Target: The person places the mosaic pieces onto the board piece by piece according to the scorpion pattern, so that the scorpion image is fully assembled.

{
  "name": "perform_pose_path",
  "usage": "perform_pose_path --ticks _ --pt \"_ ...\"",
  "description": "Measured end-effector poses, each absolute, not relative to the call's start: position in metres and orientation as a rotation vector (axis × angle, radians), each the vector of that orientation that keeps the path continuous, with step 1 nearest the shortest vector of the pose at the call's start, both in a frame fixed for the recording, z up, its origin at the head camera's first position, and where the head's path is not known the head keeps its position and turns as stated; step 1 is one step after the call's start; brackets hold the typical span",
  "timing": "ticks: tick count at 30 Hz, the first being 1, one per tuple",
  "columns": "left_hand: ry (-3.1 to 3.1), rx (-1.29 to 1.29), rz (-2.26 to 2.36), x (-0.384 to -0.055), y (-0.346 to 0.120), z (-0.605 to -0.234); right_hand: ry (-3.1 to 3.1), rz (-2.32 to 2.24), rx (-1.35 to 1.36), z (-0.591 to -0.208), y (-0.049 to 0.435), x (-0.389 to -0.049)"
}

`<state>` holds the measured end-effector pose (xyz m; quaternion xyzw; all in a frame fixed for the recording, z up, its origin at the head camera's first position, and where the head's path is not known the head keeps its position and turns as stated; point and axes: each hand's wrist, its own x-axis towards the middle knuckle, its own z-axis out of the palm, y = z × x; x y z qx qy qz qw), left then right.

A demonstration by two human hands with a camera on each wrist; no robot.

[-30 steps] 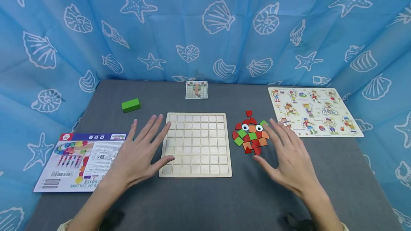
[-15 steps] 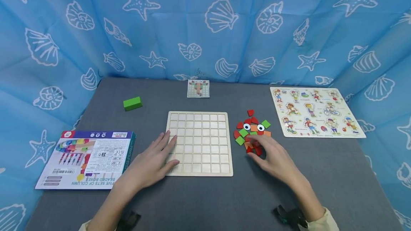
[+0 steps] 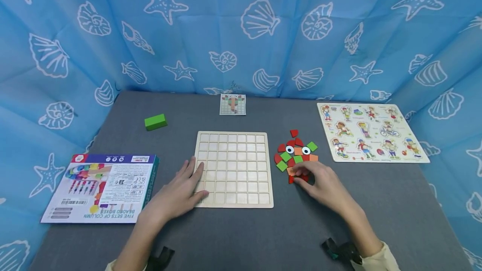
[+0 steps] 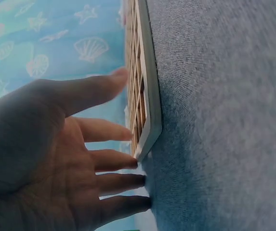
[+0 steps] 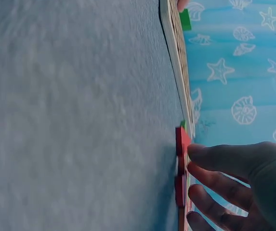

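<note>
A pale wooden grid board point(image 3: 235, 170) lies flat on the grey table. My left hand point(image 3: 175, 193) has its fingers spread at the board's left edge; in the left wrist view, the thumb and fingertips reach that rim point(image 4: 152, 103). To the board's right is a loose cluster of flat red, green and orange tiles, among them a green tile point(image 3: 281, 166) and two with eyes. Over the cluster's near end is my right hand point(image 3: 325, 183), thumb and index close together at a red tile point(image 5: 182, 140). I cannot tell whether they pinch it.
A small pattern card point(image 3: 232, 104) lies behind the board. A green block point(image 3: 155, 122) sits at the back left, and a bead-set box point(image 3: 98, 191) lies at the left. At the back right is a picture puzzle board point(image 3: 373, 133). A blue shell-print curtain point(image 3: 226, 32) surrounds the table.
Both hands were raised and spread a second ago. The left has come down to the board's left edge; the right has moved in over the tiles, its thumb and index drawing together.
</note>
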<state>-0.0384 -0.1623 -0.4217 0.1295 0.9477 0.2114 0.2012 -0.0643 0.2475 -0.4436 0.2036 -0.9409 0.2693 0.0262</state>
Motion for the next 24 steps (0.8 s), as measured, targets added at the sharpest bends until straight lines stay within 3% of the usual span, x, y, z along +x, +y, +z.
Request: perform_pose_path --ticks 12,24 --pt "2.657 0.408 0.675 -0.038 -0.163 -0.428 -2.972 0.883 0.584 -0.441 0.267 -0.066" --pt "2.65 0.406 0.704 -0.038 -0.164 -0.428 -3.025 0.927 0.656 -0.435 0.255 -0.062"
